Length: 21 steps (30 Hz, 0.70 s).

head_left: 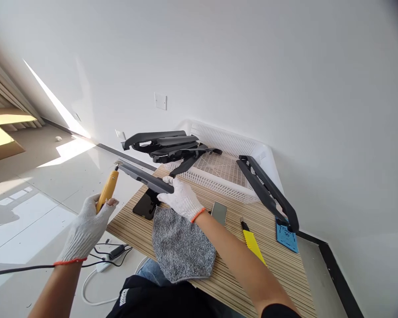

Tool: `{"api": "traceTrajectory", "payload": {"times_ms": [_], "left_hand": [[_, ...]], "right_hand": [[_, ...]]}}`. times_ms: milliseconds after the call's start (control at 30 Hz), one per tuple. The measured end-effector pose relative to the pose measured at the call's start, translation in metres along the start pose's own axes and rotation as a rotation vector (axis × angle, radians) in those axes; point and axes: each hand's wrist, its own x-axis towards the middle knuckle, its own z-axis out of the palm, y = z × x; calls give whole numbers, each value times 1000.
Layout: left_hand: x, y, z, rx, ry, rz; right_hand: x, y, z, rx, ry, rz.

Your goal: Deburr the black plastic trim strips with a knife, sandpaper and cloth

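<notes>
My left hand (93,223), in a white knit glove, is closed round a yellow corded tool (108,189). The metal tip of the tool is at the far left end of a long dark grey plastic part (142,176). At the near end of that part, my gloved right hand (182,198) grips it between thumb and fingers. The part is held tilted above the table's left edge, over a black phone (146,205). A grey cloth (184,247) lies just below my right hand.
A white plastic basket (215,183) against the wall holds several dark parts (175,143) at its left, with more parts (268,190) over its right side. A yellow knife (253,245), a grey-green phone (219,213) and a blue item (287,236) lie on the wooden table (278,274). Cables (114,254) lie on the floor.
</notes>
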Motion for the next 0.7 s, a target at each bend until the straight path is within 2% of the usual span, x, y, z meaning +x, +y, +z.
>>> {"api": "traceTrajectory", "payload": {"times_ms": [100,267,467,700], "left_hand": [[-1,9,-5,114,-41,-34],[0,18,-5,178,-74,-51],[0,15,-2,236,-147,60],[2,18,7,246,-167,80]], "right_hand": [[19,-5,15,40,-9,-24],[41,-3,32,139,44,-24],[50,1,37,189,61,-3],[53,9,40,157,95,-43]]}}
